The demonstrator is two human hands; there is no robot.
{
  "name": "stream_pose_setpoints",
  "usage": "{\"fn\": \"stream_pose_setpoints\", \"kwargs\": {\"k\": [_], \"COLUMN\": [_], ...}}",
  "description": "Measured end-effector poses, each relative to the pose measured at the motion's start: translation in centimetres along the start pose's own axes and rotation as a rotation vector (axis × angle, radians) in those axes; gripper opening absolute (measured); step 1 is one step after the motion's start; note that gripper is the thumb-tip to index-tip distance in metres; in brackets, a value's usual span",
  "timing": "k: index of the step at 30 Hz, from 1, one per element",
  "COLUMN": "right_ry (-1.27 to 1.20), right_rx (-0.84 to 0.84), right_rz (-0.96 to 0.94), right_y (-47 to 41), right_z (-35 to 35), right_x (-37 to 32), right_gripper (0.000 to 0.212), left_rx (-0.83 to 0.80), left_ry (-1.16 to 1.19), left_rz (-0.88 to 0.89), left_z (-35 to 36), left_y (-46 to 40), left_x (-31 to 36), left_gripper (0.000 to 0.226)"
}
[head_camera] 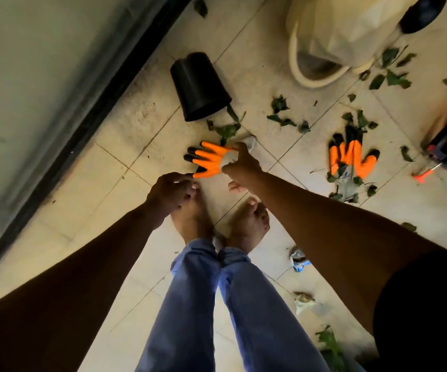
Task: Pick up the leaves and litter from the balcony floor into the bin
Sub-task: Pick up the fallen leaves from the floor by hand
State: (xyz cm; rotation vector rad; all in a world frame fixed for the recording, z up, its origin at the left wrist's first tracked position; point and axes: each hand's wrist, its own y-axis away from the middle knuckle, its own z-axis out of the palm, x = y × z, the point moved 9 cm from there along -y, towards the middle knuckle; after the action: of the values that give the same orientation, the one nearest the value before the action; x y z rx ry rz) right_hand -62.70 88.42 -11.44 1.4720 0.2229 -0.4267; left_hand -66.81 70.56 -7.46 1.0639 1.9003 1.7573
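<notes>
Bare tile is left open left of the black pot (199,87); right of it, passage is cluttered by leaves (280,106) and a glove (351,157).

- One head-worn wide-angle view looks steeply down past both bare forearms to the pale tiled balcony floor (244,63).
- The person's blue-trousered legs (203,304) fill the lower middle, close to the lens.

Green leaves (388,73) strewn across tiles

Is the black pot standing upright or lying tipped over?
Tipped over: the black pot lies on its side on the tiled floor, its rim toward the leaves.
</notes>
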Motion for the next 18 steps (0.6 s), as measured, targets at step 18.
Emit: {"fn": "stream_pose_setpoints", "kwargs": {"k": [18], "right_ry": [0.036], "right_rx": [-0.036], "right_rz": [-0.097], "right_y": [0.8], "right_z": [9.5], "right_x": [-0.5], "right_gripper": [0.041], "left_rx": [0.614], "left_ry": [-0.207], "left_rz": [0.462], "left_z": [-9.2], "left_y": [1.5], "left_x": [5.0], "left_gripper": [0.023]}}
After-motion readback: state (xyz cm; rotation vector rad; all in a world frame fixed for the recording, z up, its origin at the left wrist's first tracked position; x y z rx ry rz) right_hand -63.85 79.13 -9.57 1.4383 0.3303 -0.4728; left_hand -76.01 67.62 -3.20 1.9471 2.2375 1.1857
